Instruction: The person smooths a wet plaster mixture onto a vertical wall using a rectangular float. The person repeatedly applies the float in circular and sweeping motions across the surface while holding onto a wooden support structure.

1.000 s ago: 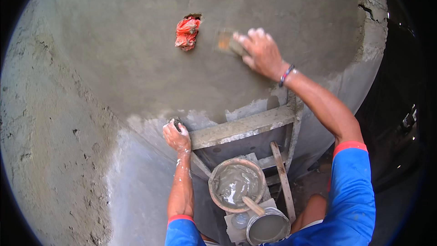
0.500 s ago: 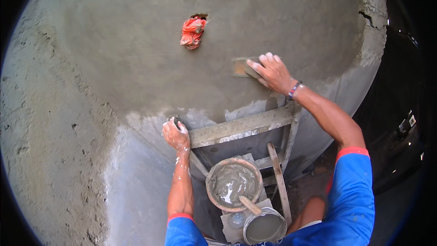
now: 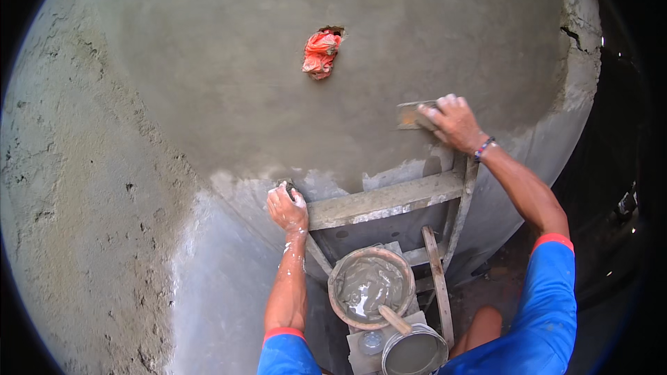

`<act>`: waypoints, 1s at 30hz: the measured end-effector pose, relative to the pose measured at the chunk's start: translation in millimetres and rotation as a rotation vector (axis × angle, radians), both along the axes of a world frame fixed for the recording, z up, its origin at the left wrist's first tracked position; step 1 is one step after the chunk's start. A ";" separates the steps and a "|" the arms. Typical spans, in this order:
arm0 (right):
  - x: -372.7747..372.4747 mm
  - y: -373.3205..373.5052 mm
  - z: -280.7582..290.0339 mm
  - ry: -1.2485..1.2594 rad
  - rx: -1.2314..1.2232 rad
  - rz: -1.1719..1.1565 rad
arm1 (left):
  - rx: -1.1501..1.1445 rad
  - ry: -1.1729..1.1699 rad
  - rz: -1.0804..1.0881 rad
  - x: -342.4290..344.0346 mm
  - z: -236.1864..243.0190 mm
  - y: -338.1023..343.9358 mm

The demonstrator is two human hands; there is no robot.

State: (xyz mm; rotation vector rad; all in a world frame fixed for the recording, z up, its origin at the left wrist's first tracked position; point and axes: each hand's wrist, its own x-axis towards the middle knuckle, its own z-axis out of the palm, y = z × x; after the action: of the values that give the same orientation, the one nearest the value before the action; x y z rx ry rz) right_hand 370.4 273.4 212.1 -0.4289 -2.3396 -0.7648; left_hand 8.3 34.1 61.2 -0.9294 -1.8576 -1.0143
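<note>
Your right hand (image 3: 456,125) clasps a flat, grey, rectangular trowel (image 3: 408,117); it juts left, long axis running left-right.

No legible text or signs.

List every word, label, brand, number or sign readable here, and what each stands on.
None can be read.
Crumpled red plastic in the smooth grey wall: no legible lettering.
Flat rectangular trowel in the right hand: blurred, nothing legible.
Small whitish patches, far right: too small to tell if printed.
</note>
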 end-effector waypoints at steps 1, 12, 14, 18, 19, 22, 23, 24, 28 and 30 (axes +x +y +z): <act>6.5 3.4 9.2 -0.005 0.008 -0.006 | 0.008 -0.005 -0.006 0.5 0.1 1.0; 24.9 5.8 18.5 -0.013 0.050 -0.042 | 0.006 -0.048 0.024 1.0 -4.8 4.6; 24.8 5.9 25.3 0.045 0.072 -0.031 | 0.004 -0.040 0.032 -0.8 -2.5 5.4; -21.1 -15.8 35.3 0.145 0.019 0.058 | 0.029 -0.031 0.005 -2.6 -1.5 3.0; -14.8 -14.8 27.4 0.140 0.016 0.060 | 0.032 -0.040 0.003 -1.8 -2.3 1.3; 16.2 -0.1 3.1 -0.083 0.070 -0.036 | 0.010 -0.046 -0.004 2.4 -2.6 2.5; 21.2 4.6 2.4 -0.095 0.074 -0.043 | 0.013 -0.059 -0.012 6.3 -5.0 4.5; 17.6 3.0 5.7 -0.055 0.078 -0.032 | 0.007 -0.056 -0.007 5.9 -5.9 3.2; -24.7 -21.9 40.9 0.058 0.086 0.037 | 0.033 -0.012 -0.024 0.6 -1.0 0.2; -25.0 -22.2 29.9 0.045 0.054 0.022 | 0.036 -0.010 -0.007 -2.9 1.5 1.0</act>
State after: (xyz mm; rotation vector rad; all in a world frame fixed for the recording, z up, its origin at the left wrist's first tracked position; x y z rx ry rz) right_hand 345.4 251.2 242.0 -0.3921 -2.2731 -0.7979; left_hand 5.4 35.2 62.7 -0.9121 -1.8392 -1.0550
